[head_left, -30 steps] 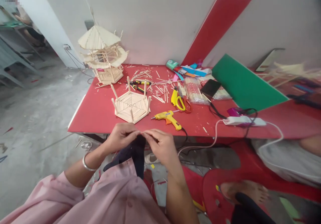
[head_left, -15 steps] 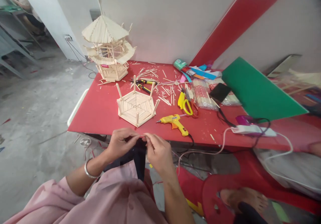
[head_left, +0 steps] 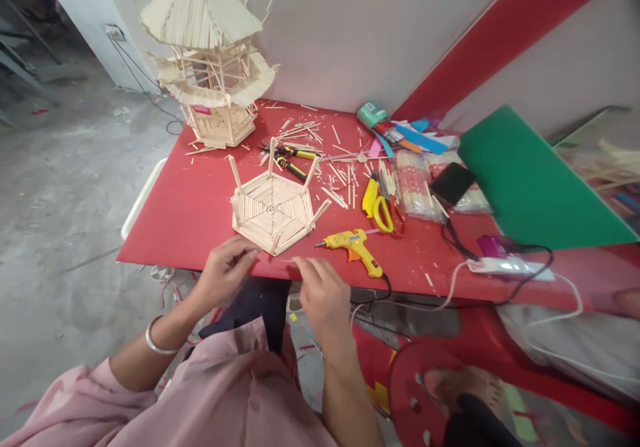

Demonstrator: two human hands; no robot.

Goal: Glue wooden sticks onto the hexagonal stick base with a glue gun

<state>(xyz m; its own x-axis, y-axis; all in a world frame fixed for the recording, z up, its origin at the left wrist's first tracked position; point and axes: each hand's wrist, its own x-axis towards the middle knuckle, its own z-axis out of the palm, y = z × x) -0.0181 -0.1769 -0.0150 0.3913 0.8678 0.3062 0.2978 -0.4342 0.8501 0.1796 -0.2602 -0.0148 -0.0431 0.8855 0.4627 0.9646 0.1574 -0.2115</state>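
Observation:
My left hand (head_left: 227, 272) is closed, thumb against fingers, at the table's front edge, just left of the stick platform's near corner. Whatever its fingertips hold, if anything, is too small to make out. Opposite it, my right hand (head_left: 324, 292) pinches a thin pale strand (head_left: 286, 261) that points toward the left hand; its kind is unclear. The six-sided platform (head_left: 271, 210) of wooden sticks lies flat, with short posts rising at its corners. A yellow hot glue gun (head_left: 354, 247) lies on its side right of the platform, its nozzle pointing left.
A stick pagoda (head_left: 210, 67) stands at the back left of the red table (head_left: 165, 213). Pliers (head_left: 290, 160), yellow-handled scissors (head_left: 381, 210), loose sticks, packs of sticks (head_left: 417, 183), a black phone (head_left: 453, 183), a green board (head_left: 545, 183) and a power strip (head_left: 510, 268) lie rightward. Someone's foot (head_left: 467, 387) shows below.
My hands have moved apart from where their fingertips met, the left one going left. A thin strand now shows at the right fingertips. The view has tilted down and come closer.

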